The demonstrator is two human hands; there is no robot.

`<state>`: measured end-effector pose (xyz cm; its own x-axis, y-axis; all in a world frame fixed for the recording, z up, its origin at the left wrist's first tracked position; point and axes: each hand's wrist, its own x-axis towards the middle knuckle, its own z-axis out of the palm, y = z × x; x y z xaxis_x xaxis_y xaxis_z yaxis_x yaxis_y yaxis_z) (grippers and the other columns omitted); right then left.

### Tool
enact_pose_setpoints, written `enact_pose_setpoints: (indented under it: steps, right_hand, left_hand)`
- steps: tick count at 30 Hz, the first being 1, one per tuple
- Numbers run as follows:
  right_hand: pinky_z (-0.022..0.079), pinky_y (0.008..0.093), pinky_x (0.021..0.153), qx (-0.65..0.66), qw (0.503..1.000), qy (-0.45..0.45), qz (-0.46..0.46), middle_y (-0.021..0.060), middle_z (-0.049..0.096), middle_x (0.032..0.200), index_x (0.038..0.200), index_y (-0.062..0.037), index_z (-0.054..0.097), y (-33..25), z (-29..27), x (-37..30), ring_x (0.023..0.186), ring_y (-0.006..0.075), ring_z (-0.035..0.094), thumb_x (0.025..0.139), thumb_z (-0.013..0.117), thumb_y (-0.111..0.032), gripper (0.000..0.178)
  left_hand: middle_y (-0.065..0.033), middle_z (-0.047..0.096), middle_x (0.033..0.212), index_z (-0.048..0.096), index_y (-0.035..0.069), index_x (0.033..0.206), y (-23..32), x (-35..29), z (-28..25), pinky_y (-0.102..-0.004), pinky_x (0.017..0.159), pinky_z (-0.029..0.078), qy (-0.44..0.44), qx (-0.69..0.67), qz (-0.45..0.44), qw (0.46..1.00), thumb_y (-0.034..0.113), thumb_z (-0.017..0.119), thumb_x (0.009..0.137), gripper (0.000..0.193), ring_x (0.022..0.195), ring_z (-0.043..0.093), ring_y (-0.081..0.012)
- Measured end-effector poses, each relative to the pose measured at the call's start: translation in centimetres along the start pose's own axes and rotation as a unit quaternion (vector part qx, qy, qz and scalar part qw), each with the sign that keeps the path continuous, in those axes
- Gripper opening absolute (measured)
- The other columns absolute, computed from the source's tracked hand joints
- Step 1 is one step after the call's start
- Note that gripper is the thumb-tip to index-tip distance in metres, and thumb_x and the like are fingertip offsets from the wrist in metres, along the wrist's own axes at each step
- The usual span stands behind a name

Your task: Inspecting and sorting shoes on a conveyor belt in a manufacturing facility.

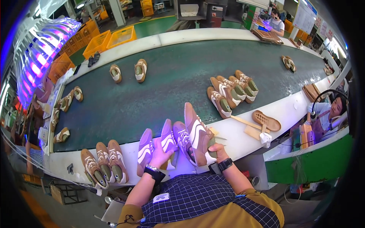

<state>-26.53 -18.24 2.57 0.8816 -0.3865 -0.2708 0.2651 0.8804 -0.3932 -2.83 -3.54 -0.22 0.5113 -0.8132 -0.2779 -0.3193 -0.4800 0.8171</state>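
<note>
My right hand (217, 152) is closed round the heel of a brown sneaker (197, 131) with white side stripes, its toe pointing away and raised. Against its left side rests another sneaker (183, 137). My left hand (160, 155) grips a sneaker (167, 135) that looks purple under the light, with the thumb across its side; the fingers are partly hidden. Just left of that hand a further sneaker (144, 149) stands on the white belt edge (131, 157), close to the wrist. Several brown sneakers (103, 161) with green insides stand farther left on the same edge.
A green conveyor belt (167, 91) carries several sneakers (232, 91) at centre right and more along its left end. On the near edge lie a tan sole (267, 121), flat sticks (245, 123) and white crumpled paper (265, 139). A purple-lit lamp (42, 57) hangs upper left. A co-worker (327, 114) sits at right.
</note>
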Motion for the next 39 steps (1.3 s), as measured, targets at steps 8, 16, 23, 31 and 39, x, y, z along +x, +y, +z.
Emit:
enact_pose_setpoints:
  steps: [8, 16, 23, 31, 39]
  right_hand:
    - [0.032, 0.0366, 0.104, -0.003, 1.000, -0.014, -0.020, 0.0097, 0.048, 0.126, 0.135, -0.0064, 0.034, 0.1, 2.0, 0.6, 0.118, 0.0273, 0.046, 0.051, 0.060, -0.007, 0.088]
    - [0.034, 0.0330, 0.101, -0.206, 0.977, -0.020, -0.058, 0.0091, 0.047, 0.126, 0.138, -0.0049, 0.029, -1.2, 7.2, 0.3, 0.116, 0.0241, 0.045, 0.046, 0.064, -0.011, 0.098]
    - [0.030, 0.0321, 0.102, -0.254, 0.962, -0.077, -0.063, 0.0080, 0.043, 0.128, 0.139, -0.0046, 0.024, 0.3, 9.9, 1.4, 0.118, 0.0230, 0.042, 0.046, 0.065, -0.007, 0.102]
    - [0.028, 0.0315, 0.102, -0.357, 0.924, -0.106, -0.084, 0.0090, 0.041, 0.130, 0.140, -0.0035, 0.023, 0.7, 11.1, 2.8, 0.121, 0.0217, 0.040, 0.049, 0.069, -0.012, 0.103]
    - [0.037, 0.0322, 0.099, -0.211, 0.952, -0.087, -0.202, 0.0143, 0.048, 0.125, 0.133, 0.0043, 0.033, 2.9, 14.2, 6.9, 0.114, 0.0207, 0.049, 0.073, 0.068, -0.045, 0.085]
  left_hand:
    - [-0.0105, 0.049, 0.120, 0.028, 0.002, 0.135, -0.9, -0.7, 1.5, -0.0334, 0.095, 0.042, 0.006, -0.443, -0.087, 0.892, -0.002, 0.066, 0.075, 0.071, 0.111, 0.050, -0.0211]
    - [-0.0179, 0.053, 0.116, 0.038, 0.002, 0.129, 0.0, -2.9, -3.5, -0.0423, 0.091, 0.047, -0.128, -0.689, -0.036, 0.713, 0.027, 0.058, 0.087, 0.053, 0.104, 0.056, -0.0295]
    - [-0.0228, 0.050, 0.117, 0.034, -0.003, 0.130, 1.4, -5.7, -7.2, -0.0495, 0.093, 0.044, -0.147, -0.664, 0.018, 0.733, 0.035, 0.066, 0.071, 0.078, 0.106, 0.054, -0.0354]
    - [-0.0217, 0.051, 0.118, 0.036, -0.002, 0.130, -0.5, -6.1, -8.7, -0.0483, 0.094, 0.044, -0.144, -0.676, 0.031, 0.722, 0.033, 0.068, 0.063, 0.082, 0.107, 0.054, -0.0360]
    - [-0.0160, 0.049, 0.126, 0.034, -0.003, 0.132, 4.1, -4.0, -10.2, -0.0382, 0.101, 0.039, -0.044, -0.671, 0.129, 0.729, 0.015, 0.059, 0.081, 0.060, 0.115, 0.051, -0.0267]
